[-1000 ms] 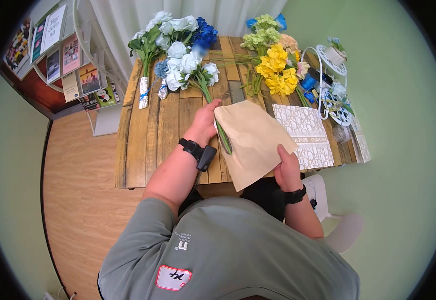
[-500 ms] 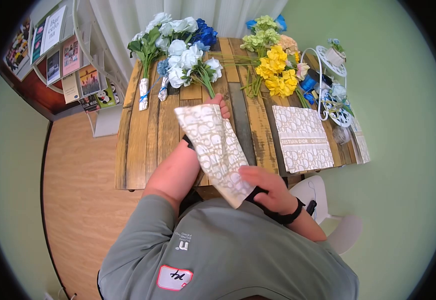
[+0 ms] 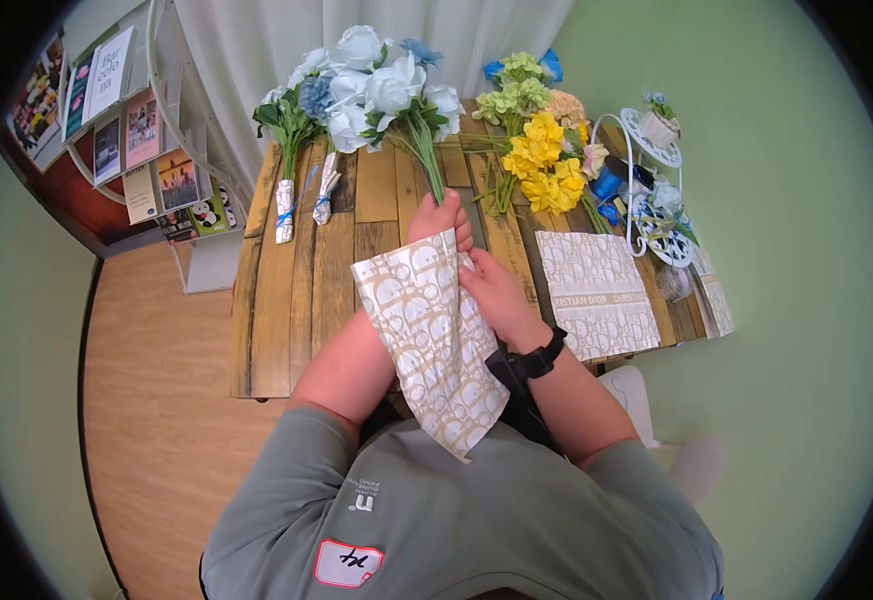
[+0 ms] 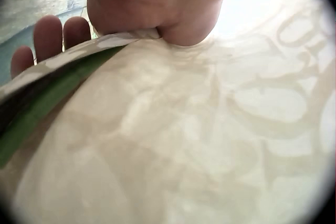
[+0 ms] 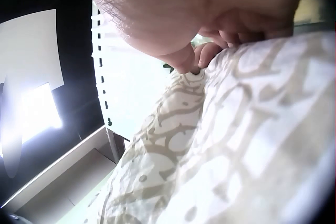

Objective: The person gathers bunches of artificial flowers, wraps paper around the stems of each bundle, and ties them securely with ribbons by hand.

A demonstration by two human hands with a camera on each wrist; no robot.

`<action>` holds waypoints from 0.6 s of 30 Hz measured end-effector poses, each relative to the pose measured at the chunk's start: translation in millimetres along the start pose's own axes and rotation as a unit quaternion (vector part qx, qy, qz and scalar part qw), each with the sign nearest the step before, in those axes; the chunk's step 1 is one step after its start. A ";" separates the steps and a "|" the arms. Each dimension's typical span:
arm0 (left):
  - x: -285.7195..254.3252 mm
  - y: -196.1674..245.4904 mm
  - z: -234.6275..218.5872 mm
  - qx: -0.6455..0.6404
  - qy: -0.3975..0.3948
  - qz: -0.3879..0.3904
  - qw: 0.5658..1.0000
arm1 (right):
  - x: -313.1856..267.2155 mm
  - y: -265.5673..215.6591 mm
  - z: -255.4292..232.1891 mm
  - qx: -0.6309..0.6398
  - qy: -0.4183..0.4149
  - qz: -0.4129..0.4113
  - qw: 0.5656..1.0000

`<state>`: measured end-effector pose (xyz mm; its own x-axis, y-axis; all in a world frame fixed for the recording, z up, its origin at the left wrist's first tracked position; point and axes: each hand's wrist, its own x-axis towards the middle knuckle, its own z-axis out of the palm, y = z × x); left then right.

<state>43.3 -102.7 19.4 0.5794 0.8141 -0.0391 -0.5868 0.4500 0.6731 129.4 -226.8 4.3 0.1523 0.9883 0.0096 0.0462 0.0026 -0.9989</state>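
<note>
In the head view my left hand (image 3: 438, 219) grips the green stems (image 3: 422, 150) of a pale blue and white flower bunch (image 3: 386, 90), together with the top of a beige and white patterned wrapping sheet (image 3: 426, 335). The sheet hangs folded around the lower stems, down to the shirt. My right hand (image 3: 501, 298) pinches the sheet's right side just below the left hand. In the left wrist view a green stem (image 4: 58, 95) shows inside the fold of the paper. The right wrist view shows the right thumb and fingers (image 5: 210, 53) against the gathered paper.
Two wrapped bouquets (image 3: 284, 210) lie at the table's left. Yellow flowers (image 3: 551, 165) lie right of centre, with flat patterned paper (image 3: 599, 295) in front. A white metal stand (image 3: 656, 140), ribbon spools (image 3: 606, 184) and a clear roll (image 3: 672, 284) are at the right. A magazine rack (image 3: 146, 130) stands left.
The sheet has turned from its plain tan side to its patterned side and folded round the stems. The right hand has moved up beside the left hand. The flower bunch stands more upright.
</note>
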 end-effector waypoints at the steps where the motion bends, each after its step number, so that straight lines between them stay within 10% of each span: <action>1: -0.7 3.0 2.7 0.001 0.000 0.005 1.000 | 5.5 7.6 3.6 -0.001 -0.004 -0.003 1.000; 18: -17.6 41.6 22.9 0.174 -0.048 0.055 0.982 | 26.8 -0.9 41.5 0.054 0.071 -0.116 0.989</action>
<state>21.6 -106.7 65.0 0.5834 0.8051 0.1070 -0.4303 0.1946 0.8814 92.5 -194.0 3.6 0.2877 0.9277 0.2379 -0.0091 0.2510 -0.9679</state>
